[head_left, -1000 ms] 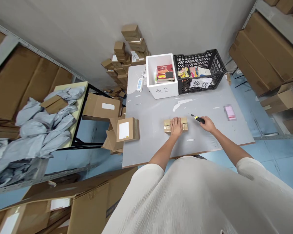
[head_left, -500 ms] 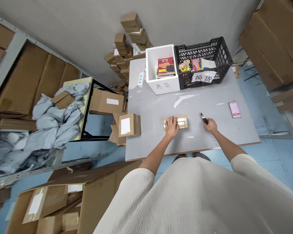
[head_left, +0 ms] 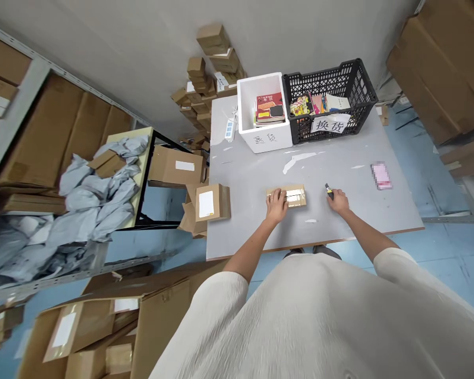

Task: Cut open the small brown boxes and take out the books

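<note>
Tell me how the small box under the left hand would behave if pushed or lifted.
The small box, cardboard with straight edges, should stay stiff. Lying flat on the table, it would probably slide rather than roll or tip. The shiny tape along its top may feel slick; its inside is hidden, so weight is uncertain.

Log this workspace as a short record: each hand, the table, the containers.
Left hand: left hand on the left part of a small taped box
Right hand: right hand gripping a black-and-yellow cutter, apart from the box
Table: grey table
Table's left edge: labelled carton
Containers: white bin and black crate, side by side
White bin contents: books
Right side: pink item, pixelated
</note>
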The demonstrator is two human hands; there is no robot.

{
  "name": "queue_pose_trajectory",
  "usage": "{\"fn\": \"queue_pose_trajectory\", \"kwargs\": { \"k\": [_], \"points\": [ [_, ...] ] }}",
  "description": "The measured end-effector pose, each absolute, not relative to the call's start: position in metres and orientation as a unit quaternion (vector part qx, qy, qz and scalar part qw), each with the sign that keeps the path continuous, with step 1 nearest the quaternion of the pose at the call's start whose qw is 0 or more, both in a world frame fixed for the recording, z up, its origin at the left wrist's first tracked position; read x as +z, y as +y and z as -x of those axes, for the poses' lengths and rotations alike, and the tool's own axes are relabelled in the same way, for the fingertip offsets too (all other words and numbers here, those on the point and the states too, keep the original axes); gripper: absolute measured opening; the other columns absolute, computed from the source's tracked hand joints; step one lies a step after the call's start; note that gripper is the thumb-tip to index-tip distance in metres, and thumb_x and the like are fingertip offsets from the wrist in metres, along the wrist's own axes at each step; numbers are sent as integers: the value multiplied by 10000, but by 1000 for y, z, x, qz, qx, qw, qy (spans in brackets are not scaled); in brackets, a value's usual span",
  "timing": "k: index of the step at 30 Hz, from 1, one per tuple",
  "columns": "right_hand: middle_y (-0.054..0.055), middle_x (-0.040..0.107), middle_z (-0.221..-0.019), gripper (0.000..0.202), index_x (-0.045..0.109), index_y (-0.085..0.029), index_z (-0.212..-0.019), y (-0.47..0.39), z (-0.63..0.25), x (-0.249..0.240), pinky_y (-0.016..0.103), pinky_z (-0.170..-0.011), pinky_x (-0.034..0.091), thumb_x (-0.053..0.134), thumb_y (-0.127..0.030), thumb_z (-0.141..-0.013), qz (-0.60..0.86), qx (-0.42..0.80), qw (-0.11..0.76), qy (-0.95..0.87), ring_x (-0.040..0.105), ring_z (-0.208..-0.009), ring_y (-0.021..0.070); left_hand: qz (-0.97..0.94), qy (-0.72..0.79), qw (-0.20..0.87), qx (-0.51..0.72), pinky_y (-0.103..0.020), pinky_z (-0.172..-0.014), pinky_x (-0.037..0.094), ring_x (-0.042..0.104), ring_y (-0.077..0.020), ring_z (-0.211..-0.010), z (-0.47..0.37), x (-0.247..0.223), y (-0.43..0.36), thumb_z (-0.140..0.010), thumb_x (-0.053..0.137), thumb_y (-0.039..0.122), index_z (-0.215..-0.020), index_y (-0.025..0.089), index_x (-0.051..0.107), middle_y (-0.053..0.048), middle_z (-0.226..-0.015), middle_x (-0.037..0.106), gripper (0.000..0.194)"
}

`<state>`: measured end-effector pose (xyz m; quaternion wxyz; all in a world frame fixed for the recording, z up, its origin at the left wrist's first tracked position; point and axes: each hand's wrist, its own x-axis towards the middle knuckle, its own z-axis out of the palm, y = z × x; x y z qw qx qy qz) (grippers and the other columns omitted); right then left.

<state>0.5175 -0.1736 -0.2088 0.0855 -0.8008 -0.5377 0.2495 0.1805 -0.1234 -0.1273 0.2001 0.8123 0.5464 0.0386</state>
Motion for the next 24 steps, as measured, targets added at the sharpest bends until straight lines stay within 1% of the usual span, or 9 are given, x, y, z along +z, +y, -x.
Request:
{"fn": "queue_pose_trajectory", "kwargs": {
  "k": [2,4,7,9,11,13,15,18,24],
  "points": [
    [193,655,-1373,438,626,-210,-1425,-164,-504,-194,461,-1061,523,559,-386,-1029,770,272,131,-561,625,-1236,344,-809,552,196,46,-572,-1330,272,362,-313,-1620,-175,-126,-121,-1043,459,266,-1599,294,486,-152,-1697,454,557],
    [164,669,-1369,450,614,-217,-1447,-154,-487,-179,429,-1045,546,549,-394,-1038,731,312,168,-583,677,-1137,290,-802,563,191,51,-582,-1327,273,349,-323,-1627,-168,-124,-118,-1032,468,260,-1595,297,492,-152,-1699,453,564],
    [152,638,-1469,499,578,-228,-1497,-142,-459,-160,400,-1032,561,567,-422,-1038,684,339,199,-615,703,-1099,248,-787,583,190,61,-574,-1327,275,329,-321,-1639,-156,-125,-116,-1026,464,263,-1602,279,479,-155,-1722,420,576],
    [161,631,-1489,534,561,-216,-1518,-137,-445,-151,404,-1027,569,595,-391,-1015,669,340,202,-629,705,-1101,250,-777,595,193,69,-570,-1319,295,347,-330,-1628,-148,-129,-115,-1016,484,270,-1625,263,449,-164,-1742,386,610],
    [166,635,-1482,555,557,-204,-1524,-135,-435,-147,419,-1029,575,606,-342,-990,663,339,199,-637,708,-1085,253,-768,601,206,82,-579,-1291,343,386,-353,-1601,-141,-135,-115,-995,524,275,-1655,257,408,-175,-1748,373,670],
    [162,643,-1467,555,566,-202,-1514,-135,-429,-145,439,-1037,582,600,-305,-969,657,339,202,-642,712,-1073,254,-763,596,228,103,-595,-1251,399,423,-379,-1571,-137,-142,-115,-975,552,273,-1683,253,366,-185,-1746,372,733],
    [157,656,-1440,545,588,-205,-1489,-136,-427,-145,466,-1043,588,597,-288,-950,652,337,215,-644,712,-1071,262,-765,578,249,133,-607,-1231,425,427,-400,-1565,-136,-149,-115,-962,561,266,-1704,239,333,-195,-1746,367,776],
    [153,675,-1402,536,612,-205,-1452,-139,-426,-146,505,-1038,596,594,-275,-921,654,329,240,-638,714,-1049,273,-772,550,264,177,-619,-1260,400,379,-414,-1599,-137,-158,-114,-953,574,259,-1727,231,293,-194,-1758,342,824],
    [132,687,-1374,561,609,-243,-1411,-142,-430,-140,509,-974,620,613,-257,-851,672,312,274,-614,716,-1033,275,-773,517,295,220,-615,-1283,383,327,-402,-1637,-140,-163,-111,-964,610,239,-1737,297,288,-158,-1787,281,839]
  ]
}}
